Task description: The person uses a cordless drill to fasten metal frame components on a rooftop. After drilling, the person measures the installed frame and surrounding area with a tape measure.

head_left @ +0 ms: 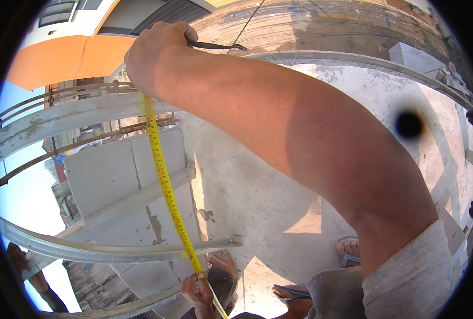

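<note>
My right arm, in a light rolled sleeve, reaches across the view from the lower right. At the upper left my right hand [156, 53] is closed round a thin dark metal rod tool [215, 46] with a bent tip. A yellow tape measure blade [167, 189] runs down from under my right wrist, across the beams. Near the lower edge my left hand [196, 292], small and mostly cut off at the forearm, pinches the blade. The blade's upper end is hidden behind my right wrist, and its case is out of view.
Pale beams [77, 119] and a metal channel [114, 252] cross the left side, beside rusty rods [50, 154] and grey panels [103, 167]. Another person's arm [47, 292] is at the far left. Sandalled feet [348, 250] stand on concrete [268, 207]. A ledge [364, 61] borders a drop.
</note>
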### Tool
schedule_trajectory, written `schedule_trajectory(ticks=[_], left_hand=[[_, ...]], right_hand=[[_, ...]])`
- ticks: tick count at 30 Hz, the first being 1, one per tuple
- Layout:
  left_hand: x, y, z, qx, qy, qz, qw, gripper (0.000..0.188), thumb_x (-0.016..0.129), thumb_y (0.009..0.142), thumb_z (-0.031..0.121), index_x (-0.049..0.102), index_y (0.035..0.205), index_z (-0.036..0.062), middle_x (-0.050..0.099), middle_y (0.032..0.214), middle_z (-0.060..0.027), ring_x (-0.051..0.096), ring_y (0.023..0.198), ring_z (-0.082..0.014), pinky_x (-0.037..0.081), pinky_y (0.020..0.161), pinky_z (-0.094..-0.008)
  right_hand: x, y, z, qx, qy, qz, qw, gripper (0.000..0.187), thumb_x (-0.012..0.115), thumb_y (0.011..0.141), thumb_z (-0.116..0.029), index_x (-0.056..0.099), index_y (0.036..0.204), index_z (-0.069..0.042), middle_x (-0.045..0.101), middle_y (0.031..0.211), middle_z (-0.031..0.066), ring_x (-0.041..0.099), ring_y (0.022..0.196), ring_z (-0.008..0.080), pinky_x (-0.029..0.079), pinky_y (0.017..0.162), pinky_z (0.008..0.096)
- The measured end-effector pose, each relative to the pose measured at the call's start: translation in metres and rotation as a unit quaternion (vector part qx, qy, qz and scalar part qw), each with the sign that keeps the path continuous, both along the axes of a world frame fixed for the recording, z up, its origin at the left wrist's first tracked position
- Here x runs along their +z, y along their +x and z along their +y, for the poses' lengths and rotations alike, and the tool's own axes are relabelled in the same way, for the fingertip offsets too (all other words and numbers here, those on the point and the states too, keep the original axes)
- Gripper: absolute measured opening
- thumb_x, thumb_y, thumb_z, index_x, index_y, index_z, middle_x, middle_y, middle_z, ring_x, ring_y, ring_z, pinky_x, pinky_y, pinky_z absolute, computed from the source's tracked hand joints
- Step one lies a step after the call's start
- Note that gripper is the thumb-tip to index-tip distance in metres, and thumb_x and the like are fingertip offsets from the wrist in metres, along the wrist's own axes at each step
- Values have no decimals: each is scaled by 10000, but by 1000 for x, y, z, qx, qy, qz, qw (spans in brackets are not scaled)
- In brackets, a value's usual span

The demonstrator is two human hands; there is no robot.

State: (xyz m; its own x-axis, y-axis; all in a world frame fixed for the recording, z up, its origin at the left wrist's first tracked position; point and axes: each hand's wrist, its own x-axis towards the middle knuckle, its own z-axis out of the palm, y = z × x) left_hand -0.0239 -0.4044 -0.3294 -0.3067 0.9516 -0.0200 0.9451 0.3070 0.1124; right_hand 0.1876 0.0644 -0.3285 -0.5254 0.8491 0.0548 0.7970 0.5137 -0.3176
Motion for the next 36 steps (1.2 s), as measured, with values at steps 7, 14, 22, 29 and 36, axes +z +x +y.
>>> schedule_trajectory(ticks=[7, 14, 22, 29, 36], left_hand=[[3, -1, 1, 24, -33, 2, 999, 174, 624, 880, 137, 626, 748, 24, 614, 653, -143, 541, 586, -355, 392, 554, -456], [2, -3, -1, 15, -15, -16, 1000, 170, 633, 885, 137, 623, 766, 16, 610, 650, -145, 541, 585, -362, 399, 558, -457], [4, -1, 1, 3, -25, 4, 1000, 161, 642, 878, 137, 624, 775, 15, 606, 649, -154, 542, 587, -368, 396, 555, -457], [4, 0, 2, 30, -26, -4, 999, 179, 638, 877, 156, 641, 772, 11, 604, 652, -166, 548, 593, -380, 407, 562, -463], [5, 2, 2, 38, -34, 7, 999, 200, 632, 885, 172, 647, 776, 5, 607, 654, -158, 556, 602, -383, 411, 559, -464]], right_hand=[[0, -3, -1, -12, -29, 13, 999, 329, 746, 805, -175, 730, 1123, -92, 650, 1119, 175, 631, 1027, 310, 540, 801, 490], [-2, 0, -3, -14, -12, 31, 999, 374, 751, 796, -171, 709, 1155, -76, 642, 1124, 193, 604, 1083, 327, 535, 821, 499], [-4, -2, -1, -4, -10, 17, 1000, 419, 763, 794, -191, 687, 1185, -61, 620, 1144, 206, 592, 1093, 357, 533, 807, 529], [-6, -2, -4, -15, 10, 40, 999, 387, 758, 804, -215, 704, 1149, -50, 626, 1127, 217, 590, 1100, 371, 536, 778, 548], [-7, -9, 1, -43, 7, 48, 998, 345, 725, 837, -281, 729, 1133, -102, 658, 1098, 159, 633, 1037, 352, 542, 784, 541]])
